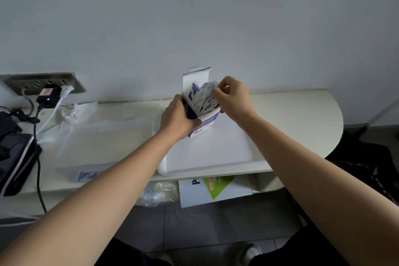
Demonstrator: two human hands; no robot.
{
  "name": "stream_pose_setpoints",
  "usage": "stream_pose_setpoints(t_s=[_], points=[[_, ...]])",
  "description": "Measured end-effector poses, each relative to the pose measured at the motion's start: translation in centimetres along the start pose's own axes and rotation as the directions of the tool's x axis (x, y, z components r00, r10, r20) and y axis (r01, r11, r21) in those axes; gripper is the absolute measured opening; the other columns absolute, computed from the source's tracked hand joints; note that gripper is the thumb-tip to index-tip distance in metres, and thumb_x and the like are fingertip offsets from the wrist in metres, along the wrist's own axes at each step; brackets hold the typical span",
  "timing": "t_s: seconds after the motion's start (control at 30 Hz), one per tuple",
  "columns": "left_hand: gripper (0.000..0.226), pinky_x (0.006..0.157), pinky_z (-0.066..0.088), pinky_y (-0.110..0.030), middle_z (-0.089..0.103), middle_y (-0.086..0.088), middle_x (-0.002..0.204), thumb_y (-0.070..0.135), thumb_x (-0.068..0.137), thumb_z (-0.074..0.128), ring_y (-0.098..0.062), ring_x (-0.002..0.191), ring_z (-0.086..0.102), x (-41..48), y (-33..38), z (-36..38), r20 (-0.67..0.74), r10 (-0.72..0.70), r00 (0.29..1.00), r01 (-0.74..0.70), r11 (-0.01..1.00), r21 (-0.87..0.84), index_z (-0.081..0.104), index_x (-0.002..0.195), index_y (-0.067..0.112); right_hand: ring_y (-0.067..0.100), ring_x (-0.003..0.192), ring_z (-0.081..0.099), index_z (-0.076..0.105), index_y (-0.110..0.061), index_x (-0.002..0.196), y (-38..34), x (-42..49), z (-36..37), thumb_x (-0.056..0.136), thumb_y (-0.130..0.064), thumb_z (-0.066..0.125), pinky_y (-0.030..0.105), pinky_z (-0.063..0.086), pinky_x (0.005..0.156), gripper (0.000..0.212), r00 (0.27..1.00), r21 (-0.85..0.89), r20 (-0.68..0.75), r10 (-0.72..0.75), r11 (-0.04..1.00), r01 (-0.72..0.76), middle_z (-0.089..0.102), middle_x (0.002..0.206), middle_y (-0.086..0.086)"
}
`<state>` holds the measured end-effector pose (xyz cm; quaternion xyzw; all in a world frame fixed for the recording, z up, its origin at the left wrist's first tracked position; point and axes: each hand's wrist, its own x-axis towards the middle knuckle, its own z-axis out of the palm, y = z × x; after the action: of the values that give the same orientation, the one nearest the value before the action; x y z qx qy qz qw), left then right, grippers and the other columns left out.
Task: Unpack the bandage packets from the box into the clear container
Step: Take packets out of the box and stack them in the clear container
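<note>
L hand (pixel 179 116) clamps open box (pixel 205 124), R hand (pixel 234 98) fingers (pixel 217 93) pinch bandage packets (pixel 204 97) poking out; clear container (pixel 103 136) looks near-empty, task seems early.

place: home or office room | evidence: wall socket strip (pixel 43 82), cream desk (pixel 291 114), tiled floor (pixel 216 222)

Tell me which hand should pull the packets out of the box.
Right: the right hand pinches the packets sticking out of the box, while the left hand grips it.
</note>
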<state>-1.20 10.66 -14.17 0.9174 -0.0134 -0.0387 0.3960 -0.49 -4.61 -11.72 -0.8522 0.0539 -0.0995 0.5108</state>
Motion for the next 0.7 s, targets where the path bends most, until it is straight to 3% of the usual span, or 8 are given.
stream_pose_setpoints(t_s=[0.07, 0.2, 0.3, 0.4, 0.57, 0.7], points=[[0.045, 0.061, 0.034, -0.028, 0.059, 0.003, 0.100, 0.019, 0.072, 0.075, -0.022, 0.083, 0.055, -0.2, 0.0, 0.1, -0.003, 0.012, 1.000, -0.012, 1.000, 0.016, 0.039, 0.100, 0.020, 0.020, 0.055, 0.060, 0.051, -0.014, 0.084, -0.1, -0.2, 0.4, 0.081, -0.016, 0.053, 0.032, 0.048, 0.052, 0.004, 0.999, 0.019, 0.043, 0.008, 1.000, -0.009, 0.067, 0.074, 0.009], [0.044, 0.063, 0.032, -0.027, 0.055, 0.006, 0.099, 0.020, 0.073, 0.074, -0.019, 0.081, 0.051, -0.5, 0.2, 0.0, -0.012, 0.041, 0.999, -0.041, 0.998, 0.042, 0.038, 0.096, 0.021, 0.026, 0.068, 0.067, 0.050, -0.014, 0.110, -0.2, -0.4, 1.7, 0.082, -0.016, 0.053, 0.037, 0.055, 0.060, 0.028, 0.992, -0.033, 0.123, -0.017, 0.999, 0.021, 0.068, 0.087, 0.011], [0.042, 0.055, 0.029, -0.027, 0.052, 0.006, 0.096, 0.020, 0.074, 0.073, -0.019, 0.081, 0.048, -0.8, 0.5, 0.0, -0.013, 0.056, 0.998, -0.055, 0.995, 0.087, 0.038, 0.097, 0.019, 0.029, 0.074, 0.062, 0.057, -0.009, 0.099, -0.1, -0.2, 2.4, 0.081, -0.019, 0.060, 0.040, 0.053, 0.065, 0.021, 0.984, -0.173, 0.148, -0.102, 0.977, 0.128, 0.063, 0.088, 0.010], [0.042, 0.053, 0.030, -0.022, 0.054, 0.005, 0.096, 0.021, 0.074, 0.073, -0.020, 0.083, 0.051, -0.7, 0.5, 0.0, -0.017, 0.057, 0.998, -0.055, 0.995, 0.078, 0.038, 0.096, 0.020, 0.035, 0.066, 0.063, 0.056, -0.004, 0.080, 0.1, 0.0, 2.4, 0.078, -0.014, 0.058, 0.045, 0.052, 0.059, 0.011, 0.987, -0.184, 0.121, -0.108, 0.974, 0.129, 0.063, 0.075, 0.015], [0.046, 0.070, 0.039, -0.029, 0.061, -0.001, 0.112, 0.021, 0.075, 0.075, -0.023, 0.092, 0.057, -0.1, -0.3, -0.3, -0.011, -0.027, 1.000, 0.027, 0.999, 0.040, 0.040, 0.105, 0.016, 0.010, 0.045, 0.060, 0.058, -0.005, 0.092, -0.2, -0.1, 0.8, 0.086, -0.009, 0.056, 0.023, 0.045, 0.044, 0.007, 0.998, -0.020, 0.028, -0.062, 0.998, 0.062, 0.065, 0.072, 0.009], [0.051, 0.075, 0.046, -0.033, 0.063, -0.004, 0.113, 0.021, 0.075, 0.075, -0.027, 0.096, 0.060, -0.1, -1.0, -0.4, -0.004, -0.073, 0.997, 0.073, 0.997, 0.005, 0.040, 0.111, 0.012, 0.017, 0.047, 0.059, 0.057, -0.004, 0.094, 0.1, -0.1, 0.2, 0.088, -0.008, 0.055, 0.029, 0.045, 0.047, 0.008, 1.000, 0.131, -0.006, -0.014, 0.991, 0.015, 0.066, 0.079, 0.013]])
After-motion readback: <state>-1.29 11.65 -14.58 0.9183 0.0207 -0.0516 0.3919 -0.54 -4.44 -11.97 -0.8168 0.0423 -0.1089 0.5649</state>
